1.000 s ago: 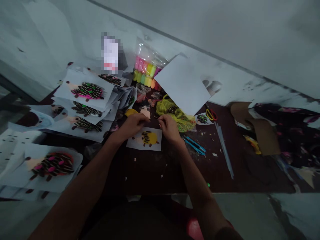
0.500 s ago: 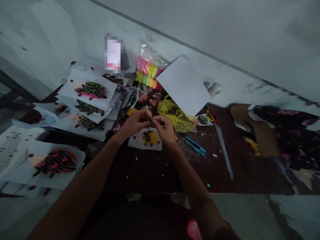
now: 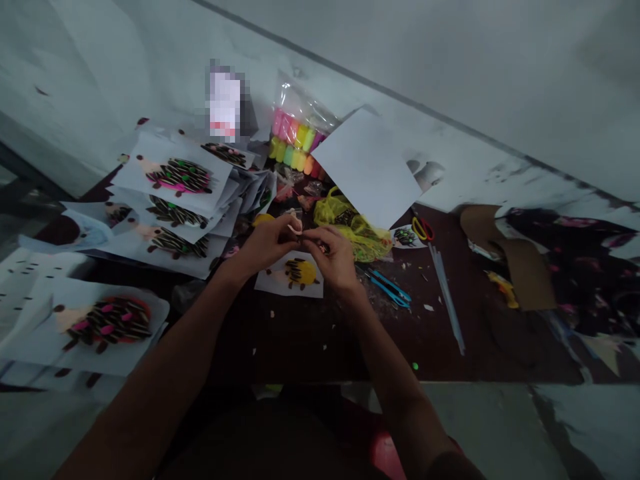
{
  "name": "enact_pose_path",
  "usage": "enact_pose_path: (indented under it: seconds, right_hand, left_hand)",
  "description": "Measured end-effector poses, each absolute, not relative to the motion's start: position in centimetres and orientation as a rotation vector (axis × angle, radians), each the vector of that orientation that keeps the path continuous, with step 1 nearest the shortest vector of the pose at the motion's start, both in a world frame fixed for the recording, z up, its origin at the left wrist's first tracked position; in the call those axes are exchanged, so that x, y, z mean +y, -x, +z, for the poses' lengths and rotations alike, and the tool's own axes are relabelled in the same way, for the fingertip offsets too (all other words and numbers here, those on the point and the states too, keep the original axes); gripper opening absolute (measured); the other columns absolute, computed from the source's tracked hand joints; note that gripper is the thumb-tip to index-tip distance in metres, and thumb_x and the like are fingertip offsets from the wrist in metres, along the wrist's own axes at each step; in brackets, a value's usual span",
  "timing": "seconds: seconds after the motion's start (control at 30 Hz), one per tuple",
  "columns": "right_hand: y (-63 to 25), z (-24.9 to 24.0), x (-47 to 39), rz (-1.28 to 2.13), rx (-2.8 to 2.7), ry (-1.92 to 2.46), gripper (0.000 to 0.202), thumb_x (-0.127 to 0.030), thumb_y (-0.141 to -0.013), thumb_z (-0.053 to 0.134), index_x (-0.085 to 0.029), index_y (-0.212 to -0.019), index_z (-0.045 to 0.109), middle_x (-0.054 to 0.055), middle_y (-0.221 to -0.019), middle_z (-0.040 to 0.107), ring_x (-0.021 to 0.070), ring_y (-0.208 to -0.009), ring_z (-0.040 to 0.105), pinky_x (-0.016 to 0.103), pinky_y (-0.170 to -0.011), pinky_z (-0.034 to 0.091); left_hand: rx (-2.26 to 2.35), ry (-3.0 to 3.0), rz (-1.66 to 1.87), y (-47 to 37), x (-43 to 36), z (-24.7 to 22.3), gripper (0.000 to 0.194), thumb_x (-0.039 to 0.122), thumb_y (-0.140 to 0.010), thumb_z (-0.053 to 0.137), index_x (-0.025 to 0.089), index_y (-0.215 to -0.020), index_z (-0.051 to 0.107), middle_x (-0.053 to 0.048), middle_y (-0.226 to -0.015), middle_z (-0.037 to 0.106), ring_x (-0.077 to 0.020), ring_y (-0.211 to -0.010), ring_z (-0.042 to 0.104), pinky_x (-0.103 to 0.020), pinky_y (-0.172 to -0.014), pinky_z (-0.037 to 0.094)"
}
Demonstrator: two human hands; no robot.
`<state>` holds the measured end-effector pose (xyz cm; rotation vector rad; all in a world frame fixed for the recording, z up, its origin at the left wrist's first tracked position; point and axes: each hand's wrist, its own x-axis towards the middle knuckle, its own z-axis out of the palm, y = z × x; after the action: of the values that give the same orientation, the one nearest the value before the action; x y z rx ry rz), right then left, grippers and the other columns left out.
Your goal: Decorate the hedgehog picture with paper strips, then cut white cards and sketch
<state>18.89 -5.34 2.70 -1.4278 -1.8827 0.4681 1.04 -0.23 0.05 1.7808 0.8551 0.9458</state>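
My left hand (image 3: 267, 245) and my right hand (image 3: 334, 257) meet fingertip to fingertip at the middle of the view. The fingers of both are pinched together; what lies between the left fingertips is too small to make out. Small dark striped pieces, like seeds, show in the curled fingers of my right hand. Just below the hands lies a white paper (image 3: 280, 283) bearing a yellow hedgehog shape (image 3: 306, 272) with dark striped pieces on its upper left part. Behind my right hand rests a yellow net bag (image 3: 370, 245) with dark seeds inside.
Stacked hedgehog pictures (image 3: 173, 175) stand at the left, another picture (image 3: 107, 323) nearer. Colourful clay packs (image 3: 295, 143) and a white sheet (image 3: 367, 167) lie at the back. A blue cutter (image 3: 390, 288), scissors (image 3: 423, 228) and clear sticks (image 3: 447, 300) are at the right.
My right hand has turned slightly, and the seed-like pieces in it show more plainly. Both hands remain together above the paper. The whole view has shifted a little.
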Motion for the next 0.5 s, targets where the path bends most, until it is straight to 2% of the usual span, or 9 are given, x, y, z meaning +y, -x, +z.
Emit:
enact_pose_path:
  seconds: [0.13, 0.23, 0.33, 0.5]
  right_hand:
    - [-19.3, 3.0, -5.7, 0.423, -2.097, 1.469, 0.017, -0.023, -0.098, 0.062, -0.024, -0.095, 0.079, 0.006, -0.098, 0.069, 0.0202, -0.095, 0.064, 0.031, -0.085, 0.049]
    - [-19.6, 2.9, -6.0, 0.352, -2.156, 1.47, 0.018, -0.024, -0.1, 0.059, -0.023, -0.102, 0.078, 0.007, -0.103, 0.069, 0.0208, -0.098, 0.064, 0.031, -0.085, 0.049]
    - [-19.9, 2.7, -6.0, 0.218, -2.188, 1.386, 0.022, -0.028, -0.102, 0.056, -0.024, -0.112, 0.076, 0.009, -0.114, 0.068, 0.0214, -0.107, 0.062, 0.032, -0.091, 0.048]
    - [-20.0, 2.1, -5.8, 0.147, -2.311, 1.381, 0.029, -0.031, -0.105, 0.05, -0.023, -0.099, 0.078, 0.006, -0.096, 0.069, 0.0192, -0.09, 0.06, 0.03, -0.08, 0.047]
  left_hand:
    - [0.85, -1.953, 0.863, -0.9, -0.5, 0.4, 0.028, 0.032, -0.087, 0.069, 0.02, -0.108, 0.055, -0.001, -0.086, 0.071, -0.0178, -0.081, 0.071, -0.026, -0.072, 0.051]
    - [0.873, -2.056, 0.814, -0.9, -0.5, 0.3, 0.029, 0.02, -0.085, 0.065, 0.02, -0.112, 0.053, 0.0, -0.085, 0.069, -0.0167, -0.078, 0.069, -0.026, -0.07, 0.048]
    - [0.893, -2.114, 0.787, -1.0, -0.5, 0.0, 0.039, 0.012, -0.081, 0.063, 0.021, -0.118, 0.052, 0.0, -0.089, 0.07, -0.0176, -0.081, 0.069, -0.027, -0.072, 0.048]
    - [0.856, -2.064, 0.806, -1.0, -0.6, 0.0, 0.044, 0.014, -0.082, 0.062, 0.021, -0.125, 0.051, -0.001, -0.09, 0.071, -0.0177, -0.08, 0.07, -0.027, -0.072, 0.049]
